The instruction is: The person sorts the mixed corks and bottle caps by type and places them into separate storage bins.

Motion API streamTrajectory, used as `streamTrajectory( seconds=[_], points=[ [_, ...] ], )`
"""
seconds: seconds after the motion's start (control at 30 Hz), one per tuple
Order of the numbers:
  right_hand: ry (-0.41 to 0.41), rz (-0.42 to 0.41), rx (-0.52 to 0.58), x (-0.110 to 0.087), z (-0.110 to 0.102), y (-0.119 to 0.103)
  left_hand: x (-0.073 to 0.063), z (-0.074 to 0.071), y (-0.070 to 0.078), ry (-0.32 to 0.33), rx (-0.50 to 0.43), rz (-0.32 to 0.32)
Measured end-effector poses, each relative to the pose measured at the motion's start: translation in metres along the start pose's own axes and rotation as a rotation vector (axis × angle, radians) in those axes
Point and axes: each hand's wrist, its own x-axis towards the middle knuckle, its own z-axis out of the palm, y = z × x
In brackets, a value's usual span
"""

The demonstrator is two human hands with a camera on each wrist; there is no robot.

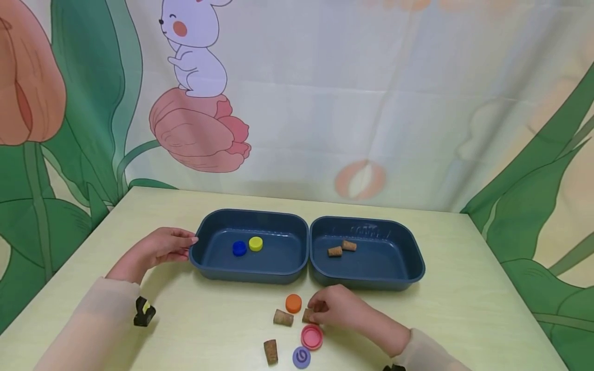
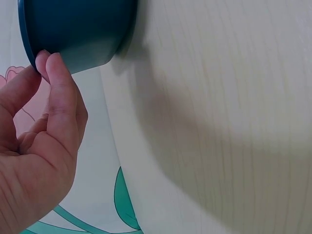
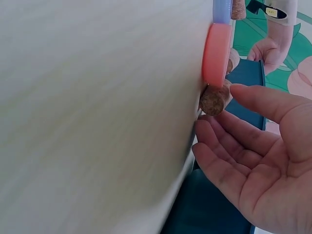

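- purple cap [image 1: 301, 357] lies nearest, with the pink lid [image 1: 312, 337] at its one o'clock and the lower cork [image 1: 271, 352] at nine; one careless nudge could scatter all three.
- right hand [image 1: 337, 306] has thumb and fingers curled close about the held cork [image 1: 307, 316], hardly any gap left; how firmly, i can't tell from where i stand.
- that cork sits at the lid's twelve o'clock, fingers covering its three o'clock end, so an off-centre pinch might let it twist and roll away.
- it's crowded: orange cap [image 1: 293, 303] at the cork's ten o'clock, middle cork [image 1: 283, 318] at nine; spreading fingers could knock either.
- left hand [image 1: 168, 245] pinches the left tray [image 1: 252, 276] at its nine o'clock rim; a tug could tip it, sliding the blue cap [image 1: 239, 248] and yellow cap [image 1: 256, 243].
- right tray [image 1: 378, 262], holding a pair of corks [image 1: 335, 252], sits against it at three, so a jolt might carry across.
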Motion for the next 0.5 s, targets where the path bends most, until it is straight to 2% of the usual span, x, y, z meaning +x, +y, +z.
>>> streamTrajectory(
  seconds=[0.5],
  points=[
    [0.007,-0.020,-0.105,0.0020,0.0019,-0.0080,-0.0020,0.0021,0.0026,0.007,0.008,-0.016]
  ],
)
